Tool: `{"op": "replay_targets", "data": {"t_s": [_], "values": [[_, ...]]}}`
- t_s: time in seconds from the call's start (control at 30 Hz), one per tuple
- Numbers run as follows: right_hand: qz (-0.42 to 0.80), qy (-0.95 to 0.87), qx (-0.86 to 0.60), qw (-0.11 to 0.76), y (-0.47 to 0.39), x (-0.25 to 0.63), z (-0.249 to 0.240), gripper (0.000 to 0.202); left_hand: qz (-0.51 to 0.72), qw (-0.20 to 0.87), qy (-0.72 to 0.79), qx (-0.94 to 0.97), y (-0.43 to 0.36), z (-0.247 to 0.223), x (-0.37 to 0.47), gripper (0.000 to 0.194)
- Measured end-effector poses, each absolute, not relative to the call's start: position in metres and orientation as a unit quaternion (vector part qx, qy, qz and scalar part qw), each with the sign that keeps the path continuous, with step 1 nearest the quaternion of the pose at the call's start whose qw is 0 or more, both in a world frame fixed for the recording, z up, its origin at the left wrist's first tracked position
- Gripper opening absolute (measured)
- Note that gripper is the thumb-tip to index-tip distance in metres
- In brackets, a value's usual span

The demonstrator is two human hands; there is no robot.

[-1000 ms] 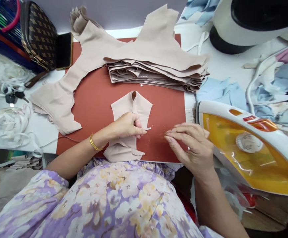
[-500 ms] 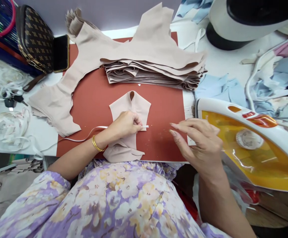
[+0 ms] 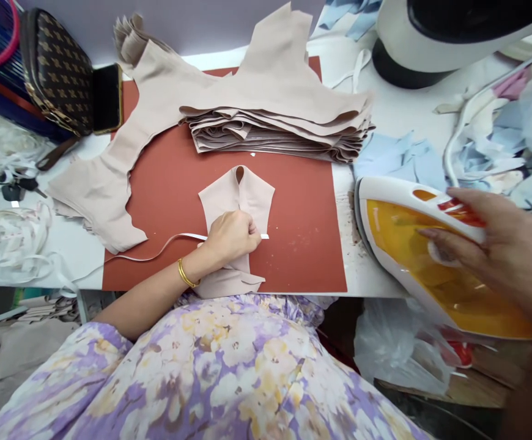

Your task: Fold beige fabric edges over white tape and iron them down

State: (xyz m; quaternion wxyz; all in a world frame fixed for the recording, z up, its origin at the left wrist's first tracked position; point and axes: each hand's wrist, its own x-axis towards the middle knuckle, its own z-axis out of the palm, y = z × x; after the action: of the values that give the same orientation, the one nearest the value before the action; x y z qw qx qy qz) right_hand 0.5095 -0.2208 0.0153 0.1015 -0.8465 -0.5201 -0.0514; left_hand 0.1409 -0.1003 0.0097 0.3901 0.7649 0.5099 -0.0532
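My left hand (image 3: 236,233) presses down on a small beige fabric piece (image 3: 257,198), its fingers closed on a narrow white tape (image 3: 188,235) that crosses the fabric. The tape's short end shows just right of the fingertips, and its long part trails off to the left. At the right, my right hand (image 3: 486,232) is wrapped round the handle of a yellow and white iron (image 3: 413,238), which stands at the right of the reddish-brown mat (image 3: 302,244). The small fabric has a pointed top with a dark opening.
Behind lies a folded stack of beige fabric (image 3: 275,131), and a larger beige piece curves left. A patterned bag (image 3: 59,67), a phone (image 3: 107,98) and white tape coils (image 3: 18,235) are at the left. Blue scraps (image 3: 399,159) and a white machine (image 3: 417,49) occupy the right.
My right hand has moved right from above the mat's edge and taken hold of the iron. My left hand stays on the fabric, its fingers now more curled. The view has shifted slightly.
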Motion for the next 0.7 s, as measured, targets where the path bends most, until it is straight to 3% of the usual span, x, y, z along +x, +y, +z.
{"op": "replay_targets", "data": {"t_s": [0.1,0.2,0.3,0.53,0.7], "values": [[-0.034,-0.588,-0.808,-0.003,-0.233,0.488,0.025,0.082,-0.042,0.388,0.515,0.763,-0.103,0.008,0.14,0.013],[-0.093,-0.701,-0.707,0.009,-0.258,0.43,0.047,0.072,-0.034,0.386,0.513,0.766,-0.104,0.006,0.139,0.014],[-0.068,-0.751,-0.656,0.023,-0.27,0.377,0.062,0.058,-0.033,0.388,0.514,0.765,-0.104,0.006,0.14,0.014],[-0.051,-0.785,-0.616,0.023,-0.259,0.346,0.052,0.055,-0.041,0.387,0.497,0.775,-0.103,0.01,0.137,0.016],[-0.03,-0.801,-0.582,-0.142,-0.254,0.346,0.064,0.071,-0.02,0.373,0.521,0.767,-0.098,0.016,0.11,0.013]]}}
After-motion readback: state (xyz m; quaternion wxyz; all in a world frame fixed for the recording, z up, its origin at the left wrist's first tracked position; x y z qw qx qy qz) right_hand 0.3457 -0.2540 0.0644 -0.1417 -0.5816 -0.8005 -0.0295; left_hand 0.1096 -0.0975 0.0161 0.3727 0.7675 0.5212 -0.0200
